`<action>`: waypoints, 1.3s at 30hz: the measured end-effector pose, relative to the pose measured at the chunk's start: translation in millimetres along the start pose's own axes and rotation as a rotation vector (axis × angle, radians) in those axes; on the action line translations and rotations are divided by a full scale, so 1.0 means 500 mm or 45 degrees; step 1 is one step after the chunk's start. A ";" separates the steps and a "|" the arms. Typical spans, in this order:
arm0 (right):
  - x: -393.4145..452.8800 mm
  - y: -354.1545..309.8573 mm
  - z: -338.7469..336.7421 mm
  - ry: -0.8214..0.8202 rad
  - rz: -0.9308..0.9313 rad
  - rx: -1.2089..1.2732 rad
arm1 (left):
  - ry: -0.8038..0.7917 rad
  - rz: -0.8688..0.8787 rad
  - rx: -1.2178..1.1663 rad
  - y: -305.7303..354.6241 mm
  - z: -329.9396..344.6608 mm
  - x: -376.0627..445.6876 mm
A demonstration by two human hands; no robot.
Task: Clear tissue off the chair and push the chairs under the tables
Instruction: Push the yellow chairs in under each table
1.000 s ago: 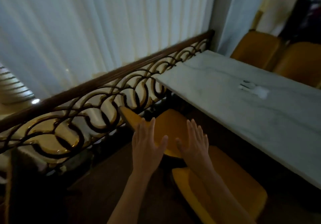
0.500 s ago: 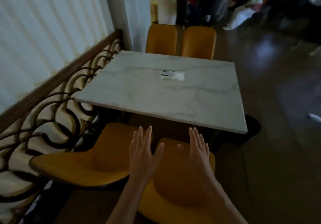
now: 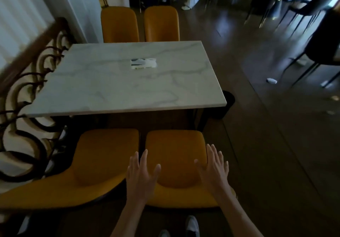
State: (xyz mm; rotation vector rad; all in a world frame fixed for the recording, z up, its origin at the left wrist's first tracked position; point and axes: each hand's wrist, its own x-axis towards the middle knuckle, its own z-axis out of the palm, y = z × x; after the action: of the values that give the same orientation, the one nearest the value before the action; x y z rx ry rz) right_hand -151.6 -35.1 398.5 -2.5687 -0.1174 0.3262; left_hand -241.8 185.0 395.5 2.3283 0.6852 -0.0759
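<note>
Fingers [image 3: 145,158] of both hands are spread flat and loose, grasping nothing. The left hand [image 3: 141,174] and right hand [image 3: 214,168] hang palms down over the right chair [image 3: 174,152], one at each side of its seat, the way one would set up to shove it forward; whether the palms touch the cushion I cannot tell. That chair stands pulled out, its front edge just short of the table [image 3: 110,89], so it looks like the next one to go under.

The left chair [image 3: 103,154] sits just beside it, also out from the table and turned a little askew toward the railing [image 3: 27,82]. Two far chairs [image 3: 119,25] on the opposite side already stand tucked against the table edge.

No tissue shows on either near seat; both cushions look bare, so the clearing part seems done here. A pale scrap [image 3: 272,80] lies on the dark floor well off to the right, too small to say what it is.

A card [image 3: 143,64] lies flat mid-table, white with a dark patch and a row of small yellowish marks; any writing on it is too blurred to read. No brand shows on the chairs.
</note>
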 end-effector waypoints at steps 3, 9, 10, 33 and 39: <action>-0.045 0.039 0.014 0.030 0.159 -0.077 | 0.008 -0.130 0.136 -0.037 0.031 -0.026; -0.118 0.105 0.029 0.134 0.707 0.411 | 0.080 -0.702 -0.417 -0.055 0.066 -0.044; -0.124 0.112 0.032 0.140 0.798 0.612 | 0.095 -0.754 -0.549 -0.060 0.069 -0.045; -0.123 0.100 0.041 0.163 1.341 1.877 | -0.064 -1.247 -1.867 -0.007 0.096 -0.110; -0.114 0.100 0.045 0.202 1.329 1.903 | 0.018 -1.209 -1.867 -0.001 0.103 -0.097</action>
State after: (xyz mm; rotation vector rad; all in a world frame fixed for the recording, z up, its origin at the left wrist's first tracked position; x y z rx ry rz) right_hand -211.5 -74.4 365.2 -0.9550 1.1041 0.3506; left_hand -276.9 130.2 367.7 0.5219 1.2177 0.0245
